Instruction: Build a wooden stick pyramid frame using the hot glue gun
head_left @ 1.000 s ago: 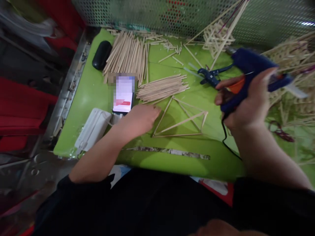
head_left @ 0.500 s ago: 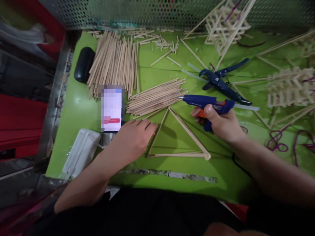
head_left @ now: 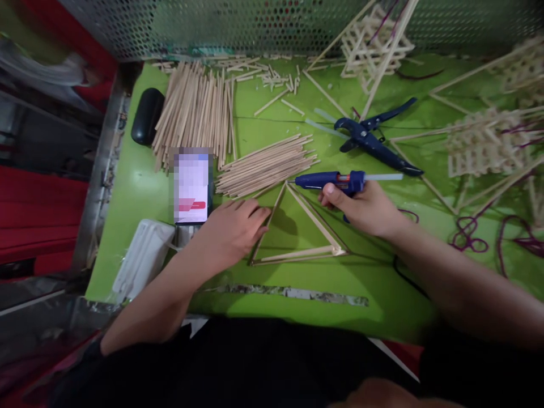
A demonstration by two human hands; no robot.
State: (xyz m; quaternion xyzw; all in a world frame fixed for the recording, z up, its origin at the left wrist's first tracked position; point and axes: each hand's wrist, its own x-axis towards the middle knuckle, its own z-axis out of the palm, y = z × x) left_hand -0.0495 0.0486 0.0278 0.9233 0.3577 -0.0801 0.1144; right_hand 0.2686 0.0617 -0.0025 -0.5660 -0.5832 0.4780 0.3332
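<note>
1. Nearest, the left hand lies flat on the green table, fingers together, their tips touching the left side of the stick triangle.
2. Just beyond, the right hand has its fingers wrapped around the blue glue gun, whose nozzle points at the triangle's top corner.
3. Left of that hand sits a phone, with a loose bundle of sticks beside it.
4. Farther back lie blue cutters, a larger pile of sticks and a black case.
</note>
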